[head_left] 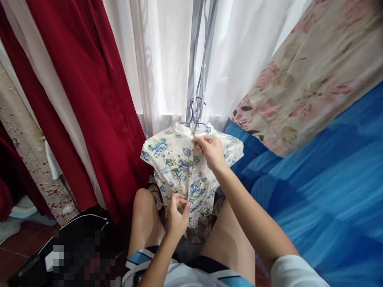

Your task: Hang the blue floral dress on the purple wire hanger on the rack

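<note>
A white short-sleeved floral garment (179,165) with blue flowers hangs in front of my knees on a purple hanger (193,113). A straight seam, perhaps a zipper, runs down its middle. Just below the neckline, my right hand (209,149) pinches the fabric at the top of this seam. Lower down, my left hand (179,211) has its thumb and fingers closed on the same seam. Whether either hand grips a zipper pull is too small to tell. Both forearms reach in from below.
White curtains (170,52) and grey ribbons (197,48) hang behind the garment. Red cloth (80,91) hangs at left. To the right are floral fabric (308,87) and blue gauzy fabric (323,199). A black open bag (80,235) lies on the floor at lower left.
</note>
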`<state>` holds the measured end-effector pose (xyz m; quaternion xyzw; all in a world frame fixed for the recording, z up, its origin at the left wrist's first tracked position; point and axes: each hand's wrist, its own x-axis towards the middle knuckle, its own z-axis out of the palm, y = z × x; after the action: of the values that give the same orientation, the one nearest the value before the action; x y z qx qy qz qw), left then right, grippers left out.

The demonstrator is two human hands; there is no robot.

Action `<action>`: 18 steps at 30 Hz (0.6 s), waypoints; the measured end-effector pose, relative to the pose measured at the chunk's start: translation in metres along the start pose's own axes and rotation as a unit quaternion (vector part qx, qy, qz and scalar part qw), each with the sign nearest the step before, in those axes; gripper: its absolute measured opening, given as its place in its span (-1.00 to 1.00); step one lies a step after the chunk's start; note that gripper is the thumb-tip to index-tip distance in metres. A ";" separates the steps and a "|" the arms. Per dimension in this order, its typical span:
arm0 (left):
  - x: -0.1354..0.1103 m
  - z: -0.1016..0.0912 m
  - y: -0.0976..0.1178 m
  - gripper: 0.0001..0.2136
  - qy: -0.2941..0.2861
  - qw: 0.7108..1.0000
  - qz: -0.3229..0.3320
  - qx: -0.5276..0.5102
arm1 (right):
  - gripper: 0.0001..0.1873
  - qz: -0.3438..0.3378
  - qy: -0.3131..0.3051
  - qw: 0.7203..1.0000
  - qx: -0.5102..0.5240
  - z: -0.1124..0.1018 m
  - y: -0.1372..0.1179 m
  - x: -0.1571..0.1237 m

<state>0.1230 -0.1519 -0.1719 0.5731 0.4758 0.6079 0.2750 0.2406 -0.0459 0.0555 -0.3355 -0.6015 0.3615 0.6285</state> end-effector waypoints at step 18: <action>0.195 -0.029 0.166 -0.82 -0.098 0.931 0.320 0.143 | -0.69 -0.044 -0.014 0.989 -0.138 0.005 0.000 -0.020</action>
<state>0.0926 -0.0538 0.0644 0.7847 0.3197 0.5304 0.0263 0.2358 -0.0634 0.0458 -0.3872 -0.6683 0.2521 0.5830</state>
